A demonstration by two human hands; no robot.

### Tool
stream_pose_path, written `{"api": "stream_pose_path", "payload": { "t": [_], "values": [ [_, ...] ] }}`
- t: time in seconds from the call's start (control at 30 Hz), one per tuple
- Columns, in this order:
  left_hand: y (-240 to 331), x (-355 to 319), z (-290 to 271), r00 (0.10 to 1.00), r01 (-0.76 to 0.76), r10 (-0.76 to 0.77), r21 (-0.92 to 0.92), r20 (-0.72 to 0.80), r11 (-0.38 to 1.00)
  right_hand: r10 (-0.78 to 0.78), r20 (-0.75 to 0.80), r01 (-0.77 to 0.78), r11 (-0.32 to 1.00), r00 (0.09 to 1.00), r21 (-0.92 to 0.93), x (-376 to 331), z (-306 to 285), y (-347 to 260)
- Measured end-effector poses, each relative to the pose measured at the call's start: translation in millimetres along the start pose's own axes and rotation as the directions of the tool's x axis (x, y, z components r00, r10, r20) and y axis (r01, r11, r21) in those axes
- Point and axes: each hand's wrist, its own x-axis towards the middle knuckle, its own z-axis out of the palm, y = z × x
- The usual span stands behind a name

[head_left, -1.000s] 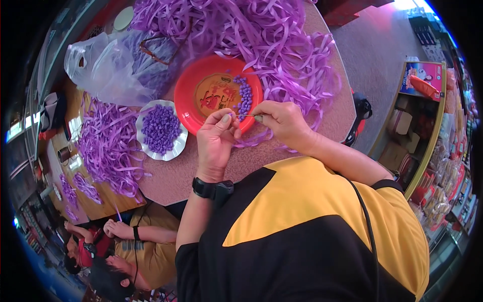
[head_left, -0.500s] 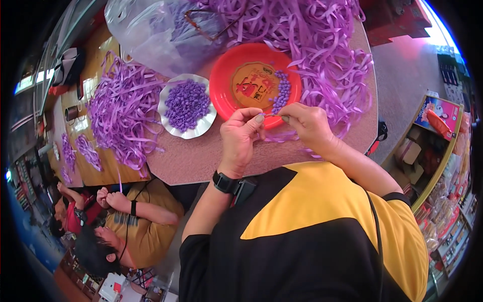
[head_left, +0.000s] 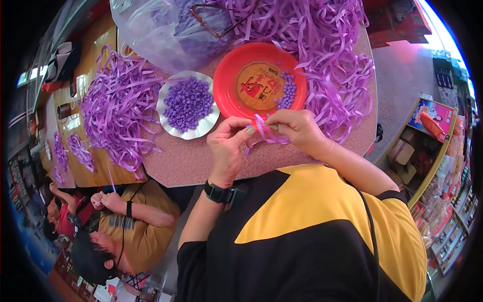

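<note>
Just in front of the red plate point(head_left: 220, 83), a strip of purple ribbon point(head_left: 260, 126) stretches and loops between my two hands. My left hand point(head_left: 227, 151) is closed, thumb and forefinger pinching the ribbon near its end; a tiny purple bit shows at the fingertips. Thumb and fingers of my right hand point(head_left: 300, 132) pinch the ribbon on the other side. Small purple beads point(head_left: 289, 89) lie along the plate's right side. Left of it, a white scalloped dish point(head_left: 204, 130) holds a heap of larger-holed purple beads point(head_left: 187, 104).
Purple ribbon piles point(head_left: 329, 75) cover the table's far right; another heap point(head_left: 118, 110) lies left. A clear plastic bag point(head_left: 146, 32) and brown-framed glasses point(head_left: 206, 25) sit at the back. Another person's hands point(head_left: 106, 201) hold a ribbon at lower left. A display case point(head_left: 427, 151) stands right.
A thin straight stick-like piece showed between my fingertips before; now a ribbon loop shows there instead. My hands have shifted slightly, and the view has moved a little.
</note>
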Motion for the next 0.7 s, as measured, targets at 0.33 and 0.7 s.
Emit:
{"api": "stream_pose_path", "payload": {
  "t": [0.33, 0.7],
  "values": [
    [10, -1, -8, 0.997, -0.075, 0.069, 0.135, 0.046, 0.988, 0.12, 0.127, -0.148, 0.959, 0.985, 0.242, 3, 2, -11],
    [16, 0, -9, 0.993, -0.111, 0.103, 0.185, 0.055, 0.976, 0.261, 0.245, -0.346, 0.831, 0.934, 0.436, 5, 11, -4]
  ]
}}
